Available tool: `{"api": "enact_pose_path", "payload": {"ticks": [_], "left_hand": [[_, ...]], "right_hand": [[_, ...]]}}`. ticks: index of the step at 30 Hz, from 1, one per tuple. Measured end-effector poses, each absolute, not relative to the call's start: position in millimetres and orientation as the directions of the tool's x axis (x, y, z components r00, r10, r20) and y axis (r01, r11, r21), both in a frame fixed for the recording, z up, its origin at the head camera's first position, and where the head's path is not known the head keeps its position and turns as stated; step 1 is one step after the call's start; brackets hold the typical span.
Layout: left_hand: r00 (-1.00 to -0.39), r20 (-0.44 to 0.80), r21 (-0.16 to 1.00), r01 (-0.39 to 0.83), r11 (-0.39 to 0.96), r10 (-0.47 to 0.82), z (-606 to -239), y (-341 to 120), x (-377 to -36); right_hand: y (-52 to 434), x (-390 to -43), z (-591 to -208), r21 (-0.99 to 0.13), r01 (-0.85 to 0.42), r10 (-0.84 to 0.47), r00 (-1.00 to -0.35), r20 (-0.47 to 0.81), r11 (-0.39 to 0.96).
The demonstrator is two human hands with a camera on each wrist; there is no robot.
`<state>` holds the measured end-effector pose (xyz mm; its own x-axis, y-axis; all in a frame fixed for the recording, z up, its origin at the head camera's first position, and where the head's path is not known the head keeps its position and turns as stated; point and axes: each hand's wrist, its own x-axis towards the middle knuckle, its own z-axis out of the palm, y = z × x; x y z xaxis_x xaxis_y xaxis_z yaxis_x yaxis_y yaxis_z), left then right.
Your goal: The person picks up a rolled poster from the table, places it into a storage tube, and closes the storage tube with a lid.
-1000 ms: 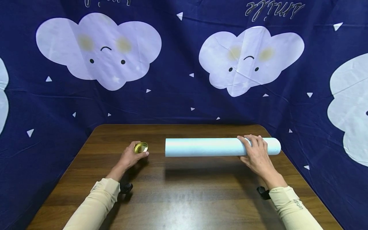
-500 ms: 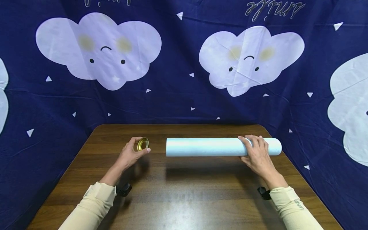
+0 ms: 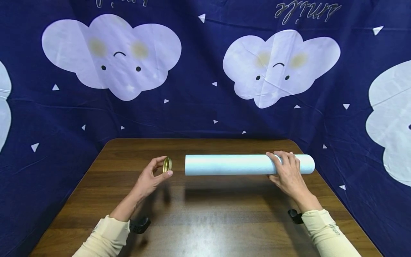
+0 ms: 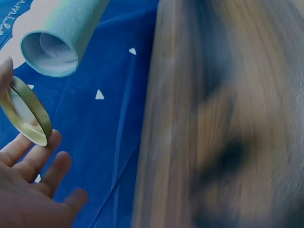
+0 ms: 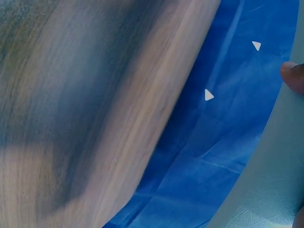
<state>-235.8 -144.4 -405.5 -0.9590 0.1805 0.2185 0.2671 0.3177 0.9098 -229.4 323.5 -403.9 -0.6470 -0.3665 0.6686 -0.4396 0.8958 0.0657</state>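
Note:
My left hand point(image 3: 148, 179) pinches a round gold metal lid point(image 4: 42, 116) at its edge between thumb and fingertips. The lid stands on edge, its face turned toward the tube. A long pale blue cardboard tube point(image 3: 224, 164) lies level above the table, its shadow falling below it. My right hand point(image 3: 287, 175) grips this tube from above near its right end. In the left wrist view the tube's near end point(image 4: 50, 54) shows open and hollow, a short gap away from the lid. Only the thumb point(image 5: 293, 77) and a bit more of my right hand show in the right wrist view.
The brown wooden table point(image 3: 205, 214) spreads under both hands. A dark blue cloth point(image 3: 199, 107) with white clouds and small triangles hangs behind and beside it. Black wrist devices point(image 3: 140, 225) sit below both wrists.
My left hand has moved right with the lid, closer to the tube's open end. The lid has turned from facing up to standing on edge. The tube and my right hand stay nearly still.

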Motion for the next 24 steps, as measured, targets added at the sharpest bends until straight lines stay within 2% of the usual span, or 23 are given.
{"api": "enact_pose_path", "payload": {"ticks": [4, 14, 24], "left_hand": [[-0.959, 0.226, 0.934, 0.263, 0.243, 0.168, -408, -139, -232], [-0.959, 0.222, 0.953, 0.251, 0.167, 0.175, -414, -131, -232], [-0.926, 0.254, 0.947, 0.297, 0.122, 0.281, -410, -126, -235]], "right_hand": [[323, -229, -403, 0.067, -0.44, -0.367, -0.644, 0.672, 0.895], [322, -226, -401, 0.069, -0.442, -0.371, -0.645, 0.668, 0.894], [320, -224, -397, 0.073, -0.445, -0.38, -0.656, 0.652, 0.893]]}}
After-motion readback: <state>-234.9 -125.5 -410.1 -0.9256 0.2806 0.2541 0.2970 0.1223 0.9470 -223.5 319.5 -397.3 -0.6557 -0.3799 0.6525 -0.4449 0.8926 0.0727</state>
